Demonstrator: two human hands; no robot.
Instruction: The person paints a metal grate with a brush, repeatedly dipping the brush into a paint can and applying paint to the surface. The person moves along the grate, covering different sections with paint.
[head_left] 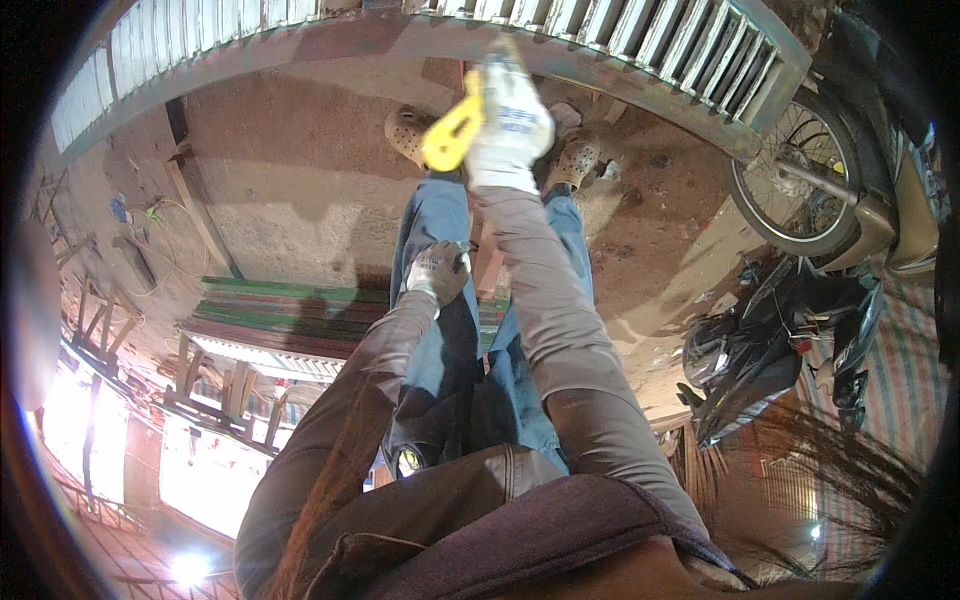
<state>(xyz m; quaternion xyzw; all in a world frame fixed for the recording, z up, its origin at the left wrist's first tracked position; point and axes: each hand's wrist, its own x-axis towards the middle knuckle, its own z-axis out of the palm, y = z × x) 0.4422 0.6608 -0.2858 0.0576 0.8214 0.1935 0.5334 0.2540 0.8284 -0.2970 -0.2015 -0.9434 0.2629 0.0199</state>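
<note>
My right hand (513, 120), in a white glove, is stretched forward to the louvred shutter frame and smeared by motion. It is closed on a yellow-handled tool (453, 135); the handle is flat and has a hole near its end. The tool's working end is hidden by the glove. Just ahead are the frame's worn grey-brown rail (400, 42) and pale slats (560, 14). My left hand (438, 270), gloved in white with darkened fingers, rests on my left knee. Its fingers look curled, with nothing visible in them.
A motorbike wheel (797, 170) stands at the right by the frame's end. Dark bags or cloths (770, 340) lie below it. Green and brown slats (290, 310) lie to my left, near a wooden strip (205, 215). Both my clogs (575, 158) are on the dirt floor.
</note>
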